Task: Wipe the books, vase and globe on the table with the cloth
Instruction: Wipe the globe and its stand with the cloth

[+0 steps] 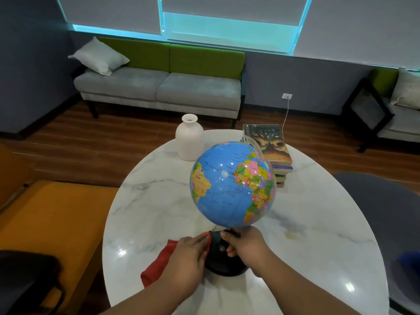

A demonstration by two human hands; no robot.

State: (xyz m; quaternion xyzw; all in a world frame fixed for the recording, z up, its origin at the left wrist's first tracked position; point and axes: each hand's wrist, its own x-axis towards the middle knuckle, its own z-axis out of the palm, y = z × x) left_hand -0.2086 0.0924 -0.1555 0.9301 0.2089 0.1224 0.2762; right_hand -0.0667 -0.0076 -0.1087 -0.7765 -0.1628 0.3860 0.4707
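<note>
A blue globe (233,185) on a black stand (223,264) stands near the front of the round white marble table (159,201). My right hand (246,245) grips the stand's neck just under the ball. My left hand (191,258) presses a red cloth (159,262) flat against the left side of the black base, fingers straight. A white vase (189,138) stands upright at the table's far side. A stack of books (272,151) lies at the far right, partly hidden behind the globe.
An orange seat (50,223) is left of the table, a dark grey chair (386,212) to the right. A grey and green sofa (163,87) stands beyond the table on a wooden floor. A white cable hangs from a wall socket (286,96).
</note>
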